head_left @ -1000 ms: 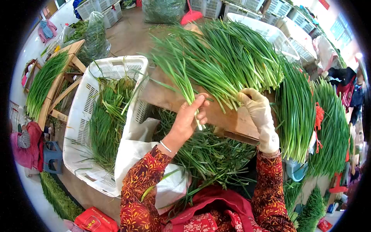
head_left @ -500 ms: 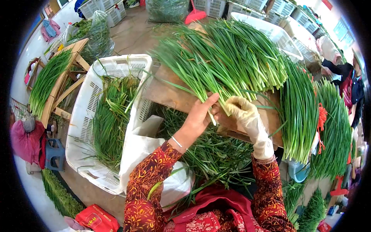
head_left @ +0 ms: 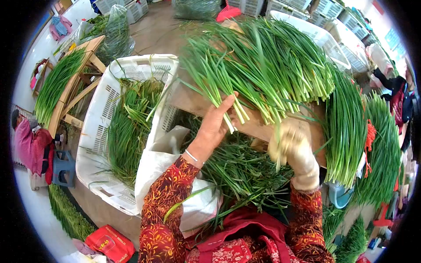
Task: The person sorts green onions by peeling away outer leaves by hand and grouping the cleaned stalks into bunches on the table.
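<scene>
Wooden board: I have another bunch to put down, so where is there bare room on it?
The board is bare only along its near left edge, between the white crate and the left hand. Elsewhere chives crowd it.

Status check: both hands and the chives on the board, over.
Left hand bare, gripping a chive bunch near its cut ends. Right hand gloved, blurred below the wooden board, pinching one strand. Nothing blocking.

A vegetable packing shed: chives heaped on wooden boards, white crates of greens, bundles stacked around, another worker seated nearby.
</scene>
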`<state>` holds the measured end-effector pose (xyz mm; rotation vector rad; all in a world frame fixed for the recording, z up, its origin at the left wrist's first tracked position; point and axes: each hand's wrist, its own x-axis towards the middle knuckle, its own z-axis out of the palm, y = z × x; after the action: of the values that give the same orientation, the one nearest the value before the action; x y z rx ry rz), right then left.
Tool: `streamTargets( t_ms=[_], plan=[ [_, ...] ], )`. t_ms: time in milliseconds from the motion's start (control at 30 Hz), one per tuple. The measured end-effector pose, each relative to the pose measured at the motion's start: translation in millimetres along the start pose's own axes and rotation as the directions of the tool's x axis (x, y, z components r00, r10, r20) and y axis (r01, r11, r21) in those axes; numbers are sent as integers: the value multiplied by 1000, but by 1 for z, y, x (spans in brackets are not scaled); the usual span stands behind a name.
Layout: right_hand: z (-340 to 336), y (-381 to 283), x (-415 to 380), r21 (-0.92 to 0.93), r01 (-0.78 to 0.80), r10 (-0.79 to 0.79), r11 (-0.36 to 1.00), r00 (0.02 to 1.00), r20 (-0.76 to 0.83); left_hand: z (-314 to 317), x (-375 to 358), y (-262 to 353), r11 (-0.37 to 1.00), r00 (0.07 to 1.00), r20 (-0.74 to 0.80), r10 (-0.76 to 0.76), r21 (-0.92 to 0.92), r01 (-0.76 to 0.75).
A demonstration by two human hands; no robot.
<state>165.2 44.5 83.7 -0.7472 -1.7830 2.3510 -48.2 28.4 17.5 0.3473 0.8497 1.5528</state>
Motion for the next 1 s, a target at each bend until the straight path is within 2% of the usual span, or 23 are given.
streamTargets(
  t_ms=[33,67,100,133,167,233,333,367,433,467,500,533,767,867,933,967,1000],
  plan=[
    [9,-3,-3,-203,-229,258,952,958,130,0,0,2,998,999,-17,27,62,-26],
    [16,6,-3,-617,-172,278,768,957,79,2,-3,3,997,999,-32,14,82,-11],
    [21,14,0,-902,-99,272,421,962,22,3,-4,3,996,999,-32,11,84,-8],
    [25,16,4,-951,-209,98,228,977,-191,4,-5,1,996,1000,-11,15,83,-14],
    [19,8,3,-834,-220,-69,505,954,-293,5,-6,-1,997,1000,10,17,82,-17],
    [11,-3,18,-494,-132,-167,859,841,-515,5,-5,-7,995,999,41,24,94,-28],
    [4,-1,50,-471,-163,-126,867,843,-523,5,-2,-16,992,995,88,42,114,-52],
    [2,7,58,-572,-205,-165,794,834,-527,5,-1,-18,991,994,100,49,115,-60],
    [1,13,66,-302,-93,-78,949,857,-509,5,-2,-15,993,990,117,78,81,-88],
    [1,13,66,-305,-95,-75,948,862,-502,5,-3,-11,999,993,111,36,26,-39],
    [0,12,64,-176,-18,-67,984,883,-465,5,-4,-10,1000,994,110,-9,-29,12],
    [-1,12,62,-38,54,-65,998,900,-431,0,-1,-12,1000,991,134,-4,11,3],
    [0,13,55,-53,40,-60,998,890,-452,4,-2,-13,998,995,96,32,45,-37],
    [1,11,50,2,85,-77,996,909,-409,2,-2,-14,997,991,135,18,68,-27],
    [-1,14,48,12,115,-106,993,946,-306,2,-4,-12,998,981,186,-49,34,44],
    [-1,15,47,12,115,-106,993,946,-308,3,-5,-12,998,981,187,-50,34,44],
    [-2,16,45,111,138,-109,984,966,-236,4,-6,-11,996,972,218,-85,-5,88]
  ],
)
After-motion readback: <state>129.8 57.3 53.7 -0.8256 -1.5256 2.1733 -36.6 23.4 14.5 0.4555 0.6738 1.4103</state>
